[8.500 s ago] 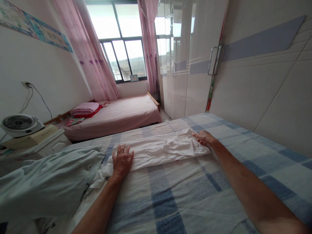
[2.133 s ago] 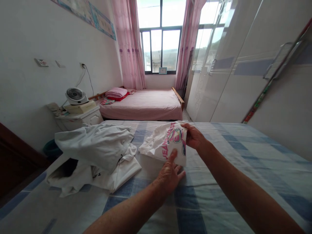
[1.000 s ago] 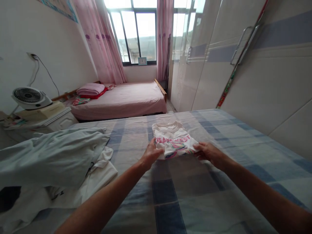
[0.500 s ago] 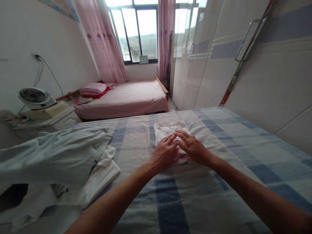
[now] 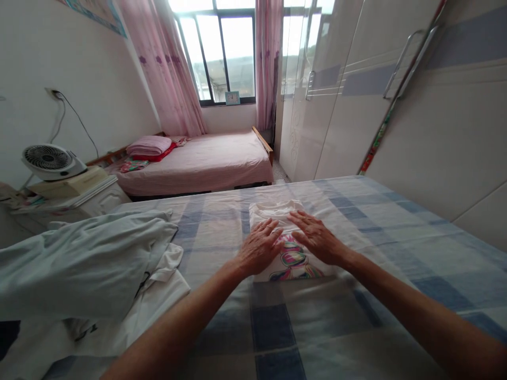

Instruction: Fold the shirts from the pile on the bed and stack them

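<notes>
A white T-shirt [image 5: 273, 210] lies folded on the checked bedsheet [image 5: 273, 324], its collar facing away from me and a colourful print on its front. My left hand [image 5: 259, 247] rests flat over the shirt's left side, fingers stretched out. Over the right side lies my right hand [image 5: 317, 237], also flat with its fingers extended. Between the two hands part of the print shows. The palms and the cloth directly beneath them are hidden.
To the left lies a heap of clothes, with a pale grey-green garment [image 5: 91, 258] over white ones [image 5: 158, 301]. Beyond the bed are a pink-covered bed [image 5: 214, 158], a fan [image 5: 53, 161] on a cabinet at left, and a white wardrobe [image 5: 340, 121] at right.
My hands have moved apart, the left one leftward and the right one slightly to the right. More of the shirt's print now shows between and below them.
</notes>
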Available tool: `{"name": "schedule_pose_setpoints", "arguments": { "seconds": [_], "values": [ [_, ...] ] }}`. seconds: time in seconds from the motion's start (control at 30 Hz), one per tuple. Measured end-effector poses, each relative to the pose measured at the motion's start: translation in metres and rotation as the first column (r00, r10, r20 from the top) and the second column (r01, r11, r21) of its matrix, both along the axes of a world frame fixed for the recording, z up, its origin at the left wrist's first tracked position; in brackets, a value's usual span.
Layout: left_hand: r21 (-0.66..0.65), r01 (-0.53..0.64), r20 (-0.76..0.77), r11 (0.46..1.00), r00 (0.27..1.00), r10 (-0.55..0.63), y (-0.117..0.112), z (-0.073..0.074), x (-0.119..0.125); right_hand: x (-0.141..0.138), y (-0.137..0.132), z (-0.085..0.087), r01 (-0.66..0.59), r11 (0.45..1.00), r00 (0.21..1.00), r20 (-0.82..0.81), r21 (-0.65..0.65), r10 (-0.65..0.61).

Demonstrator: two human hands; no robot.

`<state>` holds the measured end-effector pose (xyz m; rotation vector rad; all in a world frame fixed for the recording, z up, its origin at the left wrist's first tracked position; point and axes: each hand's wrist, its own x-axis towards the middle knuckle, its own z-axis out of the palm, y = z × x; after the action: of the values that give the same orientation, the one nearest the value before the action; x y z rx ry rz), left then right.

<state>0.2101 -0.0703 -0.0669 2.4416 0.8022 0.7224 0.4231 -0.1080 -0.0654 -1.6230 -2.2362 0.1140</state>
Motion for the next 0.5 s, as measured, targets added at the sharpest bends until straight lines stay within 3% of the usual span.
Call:
{"name": "schedule_pose_setpoints", "arguments": {
  "seconds": [0.1,0.23,0.33,0.43,0.5],
  "values": [
    [0.002,0.004,-0.099,1.0,0.995,-0.004,0.034,-0.01,0.001,-0.007,0.024,-0.008,-0.117,0.992,0.993,0.015,-0.052,0.118],
    [0.039,-0.153,-0.269,0.988,0.95,0.158,0.076,-0.019,-0.007,0.014,0.057,-0.023,0.038,0.995,0.997,0.072,-0.092,-0.031],
    [0.139,-0.217,-0.295,0.966,0.922,0.25,0.083,-0.01,-0.003,0.023,0.068,-0.021,0.112,0.994,0.99,0.082,0.01,-0.113],
    [0.309,-0.239,-0.229,0.92,0.921,0.316,0.081,-0.003,0.01,0.016,0.075,-0.019,0.057,0.981,0.994,0.085,0.184,-0.073],
    [0.352,-0.199,-0.257,0.914,0.919,0.299,0.084,-0.007,0.018,0.012,0.082,-0.024,0.061,0.981,0.989,0.121,0.186,-0.084]
  ]
}}
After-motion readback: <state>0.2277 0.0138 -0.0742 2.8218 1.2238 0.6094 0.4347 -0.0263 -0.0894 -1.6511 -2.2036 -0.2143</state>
